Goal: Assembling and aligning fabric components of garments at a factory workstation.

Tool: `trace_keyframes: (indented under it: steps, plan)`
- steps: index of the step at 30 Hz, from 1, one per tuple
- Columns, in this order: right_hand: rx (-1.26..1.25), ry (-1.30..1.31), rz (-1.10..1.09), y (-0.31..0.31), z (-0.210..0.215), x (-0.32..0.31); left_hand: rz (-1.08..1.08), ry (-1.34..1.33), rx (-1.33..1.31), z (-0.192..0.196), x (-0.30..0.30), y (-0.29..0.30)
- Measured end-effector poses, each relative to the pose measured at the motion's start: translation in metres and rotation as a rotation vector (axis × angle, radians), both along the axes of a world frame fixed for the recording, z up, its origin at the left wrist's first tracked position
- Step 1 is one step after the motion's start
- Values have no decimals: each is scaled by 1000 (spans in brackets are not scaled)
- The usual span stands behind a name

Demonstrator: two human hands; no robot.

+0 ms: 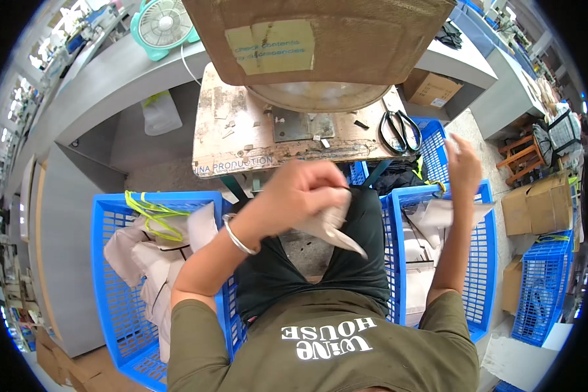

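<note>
My left hand [305, 196] is closed in front of the small work table, above my lap. A pale beige piece of fabric [330, 230] hangs from its fingers, with one pointed corner toward my right thigh. Raised over the right side is my right hand [464, 163], its fingers apart with nothing seen in them. Behind its forearm, the right blue crate [487, 261] holds beige fabric pieces [438, 213] with dark edging. At my left, another blue crate [101, 261] is filled with similar fabric pieces [151, 261] and a yellow-green strap [153, 212].
Black-handled scissors [400, 132] lie at the right edge of the worn wooden table [209, 144], near scattered scraps. A brown covered machine head [353, 39] rises over the table. A green fan [163, 26] stands on the grey bench. Cardboard boxes [536, 202] stand farther right.
</note>
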State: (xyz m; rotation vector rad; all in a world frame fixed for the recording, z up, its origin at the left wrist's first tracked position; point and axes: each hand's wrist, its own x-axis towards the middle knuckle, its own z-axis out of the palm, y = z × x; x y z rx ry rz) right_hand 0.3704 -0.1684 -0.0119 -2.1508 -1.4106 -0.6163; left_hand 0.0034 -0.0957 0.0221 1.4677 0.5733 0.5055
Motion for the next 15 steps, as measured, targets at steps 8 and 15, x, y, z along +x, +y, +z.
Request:
trace_keyframes:
  steps: [8, 15]
  plan:
    - [-382, -98, -6, 76, -32, -72, 115, -92, -105, -8, 36, -5]
    - [50, 409, 372, 26, -18, -90, 340, -129, -92, -41, 17, 17]
